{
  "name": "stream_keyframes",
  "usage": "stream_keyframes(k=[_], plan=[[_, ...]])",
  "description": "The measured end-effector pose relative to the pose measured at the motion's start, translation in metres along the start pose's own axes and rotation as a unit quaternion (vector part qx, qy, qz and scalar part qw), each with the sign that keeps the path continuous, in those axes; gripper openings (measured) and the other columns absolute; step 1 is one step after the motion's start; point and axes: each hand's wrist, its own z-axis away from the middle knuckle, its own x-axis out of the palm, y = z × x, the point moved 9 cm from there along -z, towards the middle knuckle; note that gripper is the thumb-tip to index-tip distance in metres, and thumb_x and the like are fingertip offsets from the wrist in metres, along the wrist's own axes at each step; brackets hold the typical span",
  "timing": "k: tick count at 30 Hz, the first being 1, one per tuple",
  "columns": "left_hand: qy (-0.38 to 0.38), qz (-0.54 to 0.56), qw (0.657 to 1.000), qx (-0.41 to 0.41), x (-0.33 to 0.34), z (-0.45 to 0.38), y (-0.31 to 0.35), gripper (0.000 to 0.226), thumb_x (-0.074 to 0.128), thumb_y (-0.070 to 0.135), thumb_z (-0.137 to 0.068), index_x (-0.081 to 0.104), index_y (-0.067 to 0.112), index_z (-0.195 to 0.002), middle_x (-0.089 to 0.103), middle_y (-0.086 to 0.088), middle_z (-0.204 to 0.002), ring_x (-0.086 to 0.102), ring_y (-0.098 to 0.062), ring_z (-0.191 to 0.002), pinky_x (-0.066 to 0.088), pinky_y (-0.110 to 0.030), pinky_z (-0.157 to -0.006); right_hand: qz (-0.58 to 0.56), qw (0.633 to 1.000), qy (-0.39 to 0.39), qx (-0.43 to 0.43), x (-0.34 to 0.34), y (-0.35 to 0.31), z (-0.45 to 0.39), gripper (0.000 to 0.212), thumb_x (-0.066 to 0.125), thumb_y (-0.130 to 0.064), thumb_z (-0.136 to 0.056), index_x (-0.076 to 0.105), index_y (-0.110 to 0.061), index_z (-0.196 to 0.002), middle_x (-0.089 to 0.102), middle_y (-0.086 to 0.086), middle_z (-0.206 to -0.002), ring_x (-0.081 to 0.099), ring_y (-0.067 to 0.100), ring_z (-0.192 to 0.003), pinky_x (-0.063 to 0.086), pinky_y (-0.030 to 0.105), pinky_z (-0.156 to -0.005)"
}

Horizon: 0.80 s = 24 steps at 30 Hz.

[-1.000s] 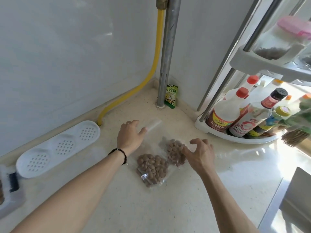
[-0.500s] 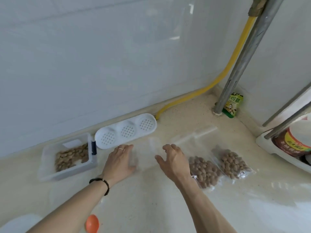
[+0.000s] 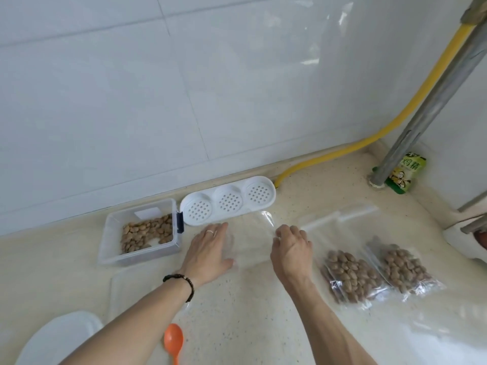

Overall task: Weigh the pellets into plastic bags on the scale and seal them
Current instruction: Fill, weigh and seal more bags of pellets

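An empty clear plastic bag (image 3: 250,241) lies flat on the counter between my hands. My left hand (image 3: 208,252) rests palm down on its left edge. My right hand (image 3: 291,250) touches its right edge with curled fingers. To the right lie two filled bags of brown pellets (image 3: 347,275) (image 3: 402,267). A clear box (image 3: 113,233) at the left holds loose pellets (image 3: 147,233). An orange spoon (image 3: 174,341) lies near the bottom edge. A white rounded object (image 3: 58,338), perhaps the scale, shows at the bottom left.
A white perforated tray (image 3: 229,200) sits against the wall. A yellow hose (image 3: 369,140) and a metal pipe (image 3: 432,109) stand at the back right beside a green packet (image 3: 407,175). A white rack base (image 3: 463,241) is at the right edge.
The view swung left from the filled bags and bottle rack. Both hands left the filled bags and now rest on the empty bag; the pellet box and spoon came into sight.
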Motion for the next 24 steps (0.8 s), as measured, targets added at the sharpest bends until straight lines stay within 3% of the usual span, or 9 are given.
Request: stream_keyframes(k=[4,6,9,12,14,16,18,22,24], plan=[[0.085,0.059,0.994,0.023,-0.039,0.011,0.011,0.083,0.059,0.031,-0.092,0.006,0.013,-0.153,0.013,-0.010,-0.160,0.003,-0.023,-0.149,0.009,-0.033,-0.119,-0.175,0.984,-0.045,0.009,-0.018,-0.011,0.003,0.034,0.056,-0.007,-0.091,0.038,-0.024,-0.067,0.053,-0.001,-0.067,0.049,0.023,-0.064,0.037,0.036,-0.057],[0.129,0.076,0.988,0.042,-0.061,0.019,0.015,0.084,0.059,0.030,-0.091,0.005,0.011,-0.153,0.009,-0.008,-0.161,-0.003,-0.022,-0.149,0.004,-0.035,-0.121,-0.221,0.973,-0.073,0.004,-0.028,-0.024,0.008,0.024,0.058,-0.009,-0.091,0.049,-0.018,-0.071,0.052,-0.010,-0.066,0.047,0.006,-0.059,0.037,0.024,-0.053],[0.192,0.086,0.975,0.072,-0.093,0.038,0.012,0.089,0.062,0.031,-0.087,0.006,0.011,-0.153,0.007,-0.007,-0.161,-0.006,-0.020,-0.149,-0.001,-0.039,-0.121,-0.254,0.962,-0.097,-0.013,-0.043,-0.049,0.019,0.011,0.062,-0.009,-0.089,0.061,-0.013,-0.080,0.060,-0.010,-0.072,0.052,0.001,-0.065,0.041,0.016,-0.059],[0.246,0.098,0.959,0.097,-0.122,0.062,-0.002,0.066,0.059,0.027,-0.086,0.030,0.012,-0.144,0.038,-0.009,-0.148,0.021,-0.022,-0.145,-0.001,-0.045,-0.119,-0.280,0.952,-0.123,-0.007,-0.052,-0.071,0.039,0.008,0.064,-0.011,-0.087,0.064,-0.018,-0.082,0.068,-0.002,-0.077,0.062,0.012,-0.074,0.050,0.028,-0.069],[0.280,0.096,0.948,0.116,-0.140,0.082,-0.018,0.030,0.050,0.025,-0.090,0.054,0.013,-0.118,0.065,-0.005,-0.111,0.056,-0.021,-0.112,0.020,-0.051,-0.116,-0.309,0.941,-0.133,0.016,-0.054,-0.085,0.062,0.005,0.065,-0.009,-0.087,0.065,-0.014,-0.087,0.071,0.004,-0.080,0.064,0.017,-0.074,0.052,0.033,-0.072],[0.271,0.114,0.945,0.146,-0.148,0.103,-0.037,0.017,0.045,0.020,-0.093,0.060,0.013,-0.096,0.068,-0.001,-0.082,0.063,-0.023,-0.078,0.046,-0.045,-0.088,-0.332,0.932,-0.139,0.040,-0.050,-0.103,0.089,0.009,0.067,-0.005,-0.086,0.063,-0.008,-0.093,0.070,0.008,-0.079,0.062,0.015,-0.070,0.051,0.030,-0.069],[0.219,0.123,0.956,0.150,-0.145,0.123,-0.064,0.017,0.045,0.016,-0.096,0.061,0.013,-0.094,0.068,-0.002,-0.083,0.063,-0.025,-0.076,0.046,-0.038,-0.070,-0.340,0.929,-0.133,0.064,-0.040,-0.124,0.118,0.017,0.072,-0.005,-0.081,0.062,-0.006,-0.096,0.066,0.006,-0.075,0.060,0.013,-0.066,0.050,0.027,-0.065],[0.116,0.109,0.975,0.153,-0.133,0.157,-0.128,0.015,0.046,0.019,-0.097,0.061,0.017,-0.096,0.067,0.000,-0.091,0.061,-0.023,-0.086,0.046,-0.036,-0.071,-0.385,0.910,-0.090,0.124,-0.007,-0.163,0.170,0.019,0.068,-0.004,-0.083,0.062,-0.008,-0.101,0.065,0.006,-0.075,0.058,0.013,-0.060,0.048,0.024,-0.057],[0.069,0.089,0.981,0.157,-0.130,0.170,-0.156,0.015,0.047,0.020,-0.098,0.062,0.019,-0.096,0.067,0.001,-0.093,0.060,-0.021,-0.086,0.047,-0.035,-0.073,-0.390,0.906,-0.074,0.150,0.014,-0.179,0.191,0.014,0.064,0.004,-0.083,0.064,-0.007,-0.092,0.065,0.009,-0.072,0.056,0.014,-0.054,0.046,0.024,-0.053]])
